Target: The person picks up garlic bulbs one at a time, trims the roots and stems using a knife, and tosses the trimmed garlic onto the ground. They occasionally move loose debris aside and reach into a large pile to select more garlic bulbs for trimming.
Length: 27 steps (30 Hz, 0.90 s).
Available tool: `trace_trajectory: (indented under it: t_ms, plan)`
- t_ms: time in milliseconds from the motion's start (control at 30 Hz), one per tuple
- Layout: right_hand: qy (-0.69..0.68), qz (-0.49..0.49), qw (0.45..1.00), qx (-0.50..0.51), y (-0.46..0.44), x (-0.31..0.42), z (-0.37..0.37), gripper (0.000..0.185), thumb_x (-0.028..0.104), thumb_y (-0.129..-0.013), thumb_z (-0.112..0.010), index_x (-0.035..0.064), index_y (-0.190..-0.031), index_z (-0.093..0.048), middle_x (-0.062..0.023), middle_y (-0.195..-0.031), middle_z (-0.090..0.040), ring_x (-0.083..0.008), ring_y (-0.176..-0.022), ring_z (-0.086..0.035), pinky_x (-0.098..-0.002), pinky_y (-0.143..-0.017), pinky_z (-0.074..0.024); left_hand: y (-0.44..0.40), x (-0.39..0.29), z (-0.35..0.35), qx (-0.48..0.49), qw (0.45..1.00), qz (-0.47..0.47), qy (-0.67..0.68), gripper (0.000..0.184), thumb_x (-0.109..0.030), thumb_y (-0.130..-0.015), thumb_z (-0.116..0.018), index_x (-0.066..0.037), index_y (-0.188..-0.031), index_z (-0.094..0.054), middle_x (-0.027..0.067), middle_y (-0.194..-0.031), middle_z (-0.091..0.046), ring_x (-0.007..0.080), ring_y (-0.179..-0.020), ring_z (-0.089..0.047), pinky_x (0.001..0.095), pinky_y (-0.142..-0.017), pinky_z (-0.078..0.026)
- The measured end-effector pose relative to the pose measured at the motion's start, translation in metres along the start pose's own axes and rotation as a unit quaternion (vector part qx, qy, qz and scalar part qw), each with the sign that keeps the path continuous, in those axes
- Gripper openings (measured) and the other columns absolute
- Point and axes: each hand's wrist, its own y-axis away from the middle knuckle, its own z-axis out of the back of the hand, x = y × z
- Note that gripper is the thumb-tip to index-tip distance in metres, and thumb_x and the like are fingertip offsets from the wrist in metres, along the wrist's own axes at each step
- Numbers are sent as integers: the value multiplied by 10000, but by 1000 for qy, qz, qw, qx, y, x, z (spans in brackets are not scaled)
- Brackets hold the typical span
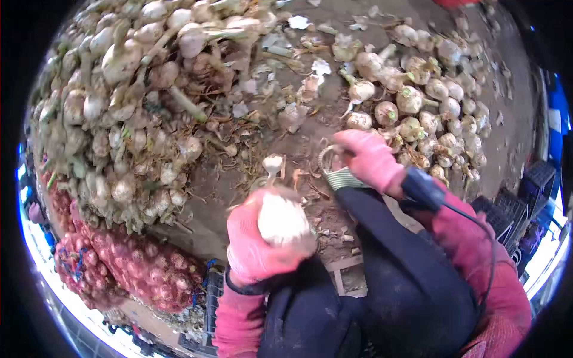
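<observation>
A large whitish garlic bulb [283, 221] is in my left hand [253, 238], whose gloved fingers are wrapped round it above my left thigh. My pink-gloved right hand [367, 158] is closed over my right knee, partly blurred. Against its fingers shows a pale curved loop [326, 159], and below it a green-and-white striped piece [347, 178] lies at the knee. What the right fingers grip is hidden. A small garlic bulb with a stem [273, 163] lies on the ground just beyond my left hand.
A big heap of untrimmed garlic [119, 119] rises at the left. Stemless bulbs [427, 110] form a pile at the right. Full red mesh sacks [143, 268] lie at the lower left. Dark crates [507, 209] stand at the far right. Peelings litter the ground between the piles.
</observation>
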Motion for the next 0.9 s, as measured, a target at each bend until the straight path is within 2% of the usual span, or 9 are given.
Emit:
trace_trajectory:
  t_ms: [33,133,200,267,333,533,667,733,900]
  plan:
    - [-333,-147,931,-18,8,6,6,147,223,-776,-643,93,-842,-627,-81,-712,-620,-184,-670,-609,-313,-617,-475,-2,9,-6,-38,995,45,85,479,-40,-574,-794,-17,-984,-547,49,-835,-613,110,-750,-575,257,-706,-477]
    - [-450,-236,841,185,4,42,29,255,280,-766,-676,72,-912,-653,-67,-739,-642,-122,-675,-590,-280,-623,-468,-18,36,-26,-59,969,58,234,721,28,-581,-781,-1,-1198,-410,130,-1104,-542,182,-973,-559,307,-824,-470]
    - [-428,-226,847,220,6,46,17,345,300,-748,-684,64,-997,-645,-56,-735,-646,-127,-689,-596,-282,-647,-474,-24,51,-20,-69,988,-69,-122,883,25,-572,-778,-12,-1312,-297,150,-1156,-507,221,-991,-560,320,-835,-475]
    - [-467,-130,855,183,7,45,8,416,289,-761,-668,80,-1115,-603,-47,-816,-651,-129,-766,-602,-275,-700,-472,-15,44,-18,-126,983,61,115,960,-26,-592,-769,-28,-1370,-206,158,-1200,-469,233,-1020,-548,330,-829,-480]
    - [-504,-12,859,91,9,50,5,437,289,-783,-642,100,-1170,-566,-69,-925,-639,-131,-864,-595,-268,-759,-463,-15,41,-15,-85,908,37,409,668,-87,-762,-622,-25,-1340,-294,126,-1140,-521,199,-944,-578,284,-772,-488]
    - [-247,135,958,55,1,41,16,451,195,-746,-632,65,-1164,-523,-118,-944,-600,-271,-886,-598,-353,-746,-481,-14,48,-11,-122,951,155,237,320,-162,-842,-602,27,-1092,-543,60,-907,-603,126,-774,-581,236,-691,-483]
    - [-6,156,979,129,-3,38,15,439,76,-673,-626,44,-1104,-550,-131,-917,-610,-328,-861,-591,-411,-733,-485,-11,73,-21,-161,985,-58,5,185,-67,-844,-568,19,-1008,-579,37,-826,-604,100,-717,-558,217,-640,-454]
    - [94,3,978,188,-14,6,1,449,48,-653,-599,85,-1099,-560,-158,-883,-613,-327,-832,-594,-406,-722,-487,-8,68,-10,-96,989,-18,-107,219,-43,-848,-544,21,-1055,-571,19,-832,-581,59,-688,-510,196,-612,-421]
    - [-216,-325,912,-124,17,-27,48,280,202,-785,-622,31,-1007,-630,-69,-801,-653,-135,-680,-608,-253,-604,-475,-8,54,-25,29,986,69,147,627,-109,-783,-643,-29,-1323,-333,88,-1099,-565,147,-952,-554,270,-828,-447]
